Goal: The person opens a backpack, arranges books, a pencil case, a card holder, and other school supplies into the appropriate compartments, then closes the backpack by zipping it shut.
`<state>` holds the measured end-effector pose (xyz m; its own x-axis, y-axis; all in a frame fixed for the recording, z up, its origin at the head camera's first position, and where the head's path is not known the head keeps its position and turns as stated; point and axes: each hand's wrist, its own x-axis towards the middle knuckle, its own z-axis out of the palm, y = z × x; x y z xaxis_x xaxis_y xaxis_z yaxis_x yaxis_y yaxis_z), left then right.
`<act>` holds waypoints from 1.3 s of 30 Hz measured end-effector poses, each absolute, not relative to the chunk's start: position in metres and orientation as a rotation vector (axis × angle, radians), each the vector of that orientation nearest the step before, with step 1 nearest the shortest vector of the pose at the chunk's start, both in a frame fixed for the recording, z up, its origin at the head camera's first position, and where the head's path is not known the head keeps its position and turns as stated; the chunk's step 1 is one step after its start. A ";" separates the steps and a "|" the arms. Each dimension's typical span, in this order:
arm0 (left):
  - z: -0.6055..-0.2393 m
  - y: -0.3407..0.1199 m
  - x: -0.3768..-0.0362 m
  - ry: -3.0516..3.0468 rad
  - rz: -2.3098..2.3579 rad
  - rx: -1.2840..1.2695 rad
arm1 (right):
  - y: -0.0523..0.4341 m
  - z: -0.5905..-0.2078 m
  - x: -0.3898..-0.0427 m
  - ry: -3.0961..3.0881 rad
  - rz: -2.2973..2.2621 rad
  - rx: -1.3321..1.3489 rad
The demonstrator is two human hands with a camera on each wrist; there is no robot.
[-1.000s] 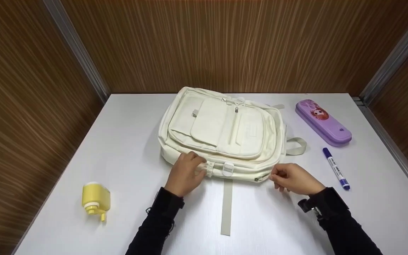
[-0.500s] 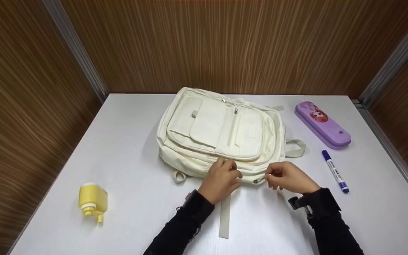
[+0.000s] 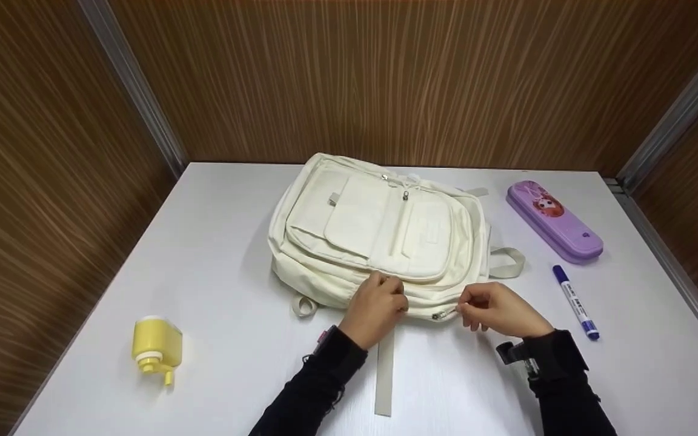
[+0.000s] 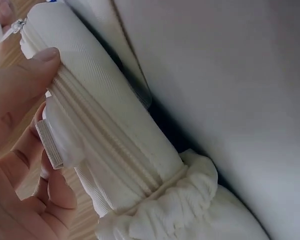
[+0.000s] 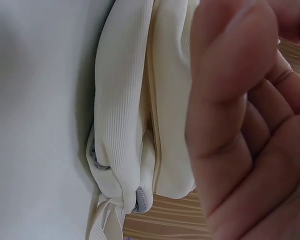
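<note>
A cream backpack [image 3: 379,227] lies on its back on the white table, its front pockets facing up. My left hand [image 3: 375,309] grips its near side, and in the left wrist view the thumb [image 4: 25,75] presses beside the zipper [image 4: 107,137] while the other fingers curl behind a white tag [image 4: 50,142]. At the near right corner, my right hand [image 3: 502,309] pinches the cord of the zipper pull [image 3: 444,314]. The right wrist view shows the curled fingers [image 5: 235,75] close beside the bag, with the pull itself hidden.
A purple pencil case [image 3: 555,222] lies at the back right, with a blue-capped marker [image 3: 575,301] in front of it. On the left stands a yellow pencil sharpener [image 3: 158,345] with a crank. One flat strap [image 3: 384,384] runs from the bag toward the front edge.
My left hand has slid right along the bag's near side, from the gathered pocket to beside the zipper, uncovering a strap loop. The right hand has stayed at the corner with the zipper pull.
</note>
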<state>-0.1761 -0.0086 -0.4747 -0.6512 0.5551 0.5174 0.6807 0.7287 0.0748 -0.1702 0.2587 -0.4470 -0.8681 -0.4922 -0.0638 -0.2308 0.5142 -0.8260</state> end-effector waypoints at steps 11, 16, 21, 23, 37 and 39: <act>-0.466 -0.027 -0.177 -2.568 -0.612 -1.008 | 0.258 -0.447 -0.170 2.465 -1.262 -0.661; -0.463 -0.032 -0.176 -2.580 -0.599 -1.038 | 0.257 -0.445 -0.169 2.468 -1.241 -0.681; -0.460 -0.036 -0.176 -2.606 -0.574 -1.067 | 0.255 -0.445 -0.169 2.485 -1.206 -0.679; -0.460 -0.037 -0.176 -2.609 -0.554 -1.074 | 0.256 -0.445 -0.168 2.493 -1.197 -0.664; -0.449 -0.050 -0.178 -2.736 -0.532 -1.152 | 0.268 -0.446 -0.170 2.524 -1.204 -0.599; -0.446 -0.055 -0.179 -2.752 -0.548 -1.159 | 0.274 -0.446 -0.171 2.553 -1.209 -0.577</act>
